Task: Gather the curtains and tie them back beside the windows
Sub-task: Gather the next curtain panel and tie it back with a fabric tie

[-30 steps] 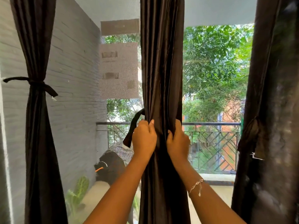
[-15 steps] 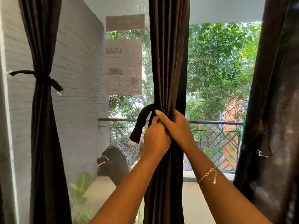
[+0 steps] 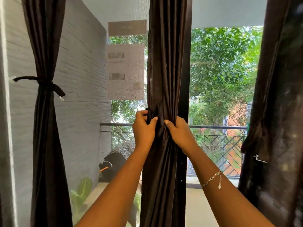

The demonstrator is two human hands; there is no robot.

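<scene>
hands overlapped a moment ago, now parted: left hand clutches the black fabric tie strap, right hand grips the middle dark brown satin curtain by the window frame. three curtains, with left curtain and right curtain.

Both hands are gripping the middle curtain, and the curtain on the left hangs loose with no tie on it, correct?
No: in the head view the left curtain is tied back, with a dark band knotted around it. The rest holds: the left hand and the right hand both grip the middle curtain.
</scene>
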